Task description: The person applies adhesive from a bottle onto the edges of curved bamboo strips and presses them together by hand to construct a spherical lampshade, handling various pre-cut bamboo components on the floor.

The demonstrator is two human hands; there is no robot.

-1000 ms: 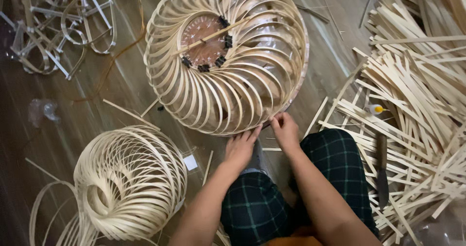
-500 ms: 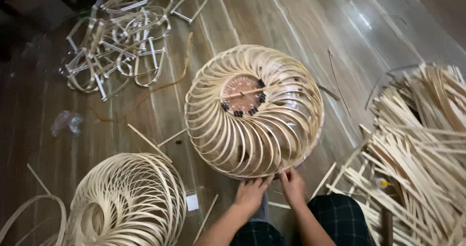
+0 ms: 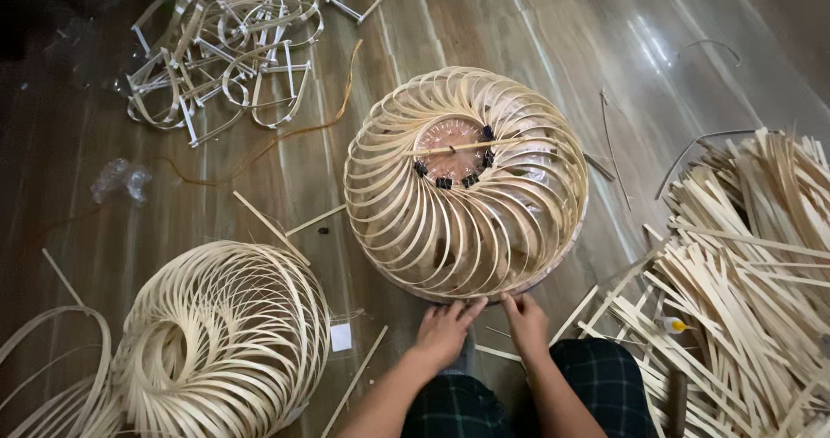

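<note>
Your left hand (image 3: 443, 332) and right hand (image 3: 525, 321), fingers open and pressing, have stayed on the near rim of the round bamboo lampshade (image 3: 467, 183) on the wooden floor (image 3: 553, 31), but your head lifted, so more floor shows now.

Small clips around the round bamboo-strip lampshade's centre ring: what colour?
Black clips, clearest in the head view.

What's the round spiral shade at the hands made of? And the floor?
Spiral shade: looks like thin bamboo or similar wood strips, pale, matte, unfinished, bent into curved ribs. Floor: dark wood-look planks, glossy; visible seams and light glare. Could be laminate.
</note>
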